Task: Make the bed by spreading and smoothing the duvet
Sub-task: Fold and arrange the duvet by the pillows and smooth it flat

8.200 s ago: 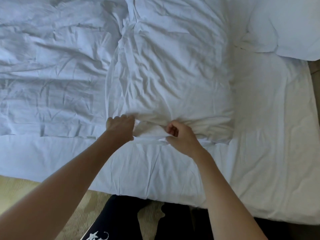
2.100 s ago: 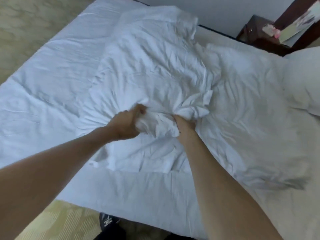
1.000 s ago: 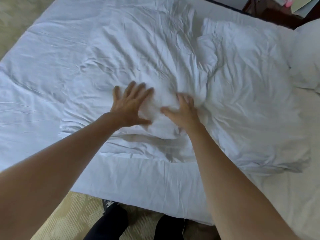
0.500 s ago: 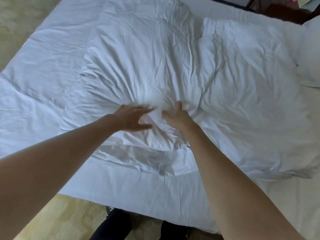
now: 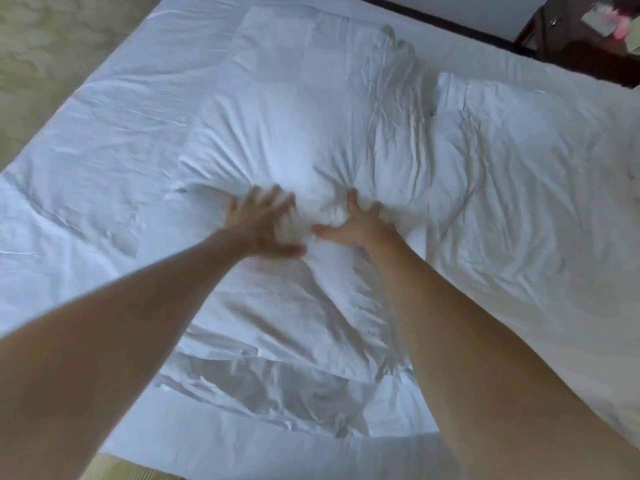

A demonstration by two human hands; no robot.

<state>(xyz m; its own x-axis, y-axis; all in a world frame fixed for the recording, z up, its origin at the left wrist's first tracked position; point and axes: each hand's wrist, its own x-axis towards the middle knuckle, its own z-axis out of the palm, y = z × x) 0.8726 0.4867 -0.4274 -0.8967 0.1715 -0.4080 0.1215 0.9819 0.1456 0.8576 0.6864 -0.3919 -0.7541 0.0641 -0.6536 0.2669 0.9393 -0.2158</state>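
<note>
- The fingers [image 5: 273, 202] of the left hand [image 5: 258, 225] are spread wide and lie flat on the white duvet [image 5: 294, 140], holding nothing; the hand is blurred, so each fingertip cannot be told apart.
- The fingers [image 5: 351, 202] of the right hand [image 5: 356, 226] are also splayed and straight, pressing into the cloth – the thumb points toward the left hand.
- The two hands sit just beside each other, thumbs near but apart, with a small puffed ridge of duvet between them.
- The duvet lies directly under both palms and bulges up beyond the fingertips; creases fan out from where the fingers press.
- Its bunched part runs with its long axis away from the person, from the near bed edge toward the far edge, and its near end is rumpled below the forearms.
- It rests on the bed [image 5: 86, 168] – flatter white cover spreads to the left.
- A pillow [image 5: 526, 174] lies just to the right of the right hand, touching the duvet.
- Carpet [image 5: 45, 46] shows at upper left, dark wooden furniture [image 5: 585, 53] at upper right.
</note>
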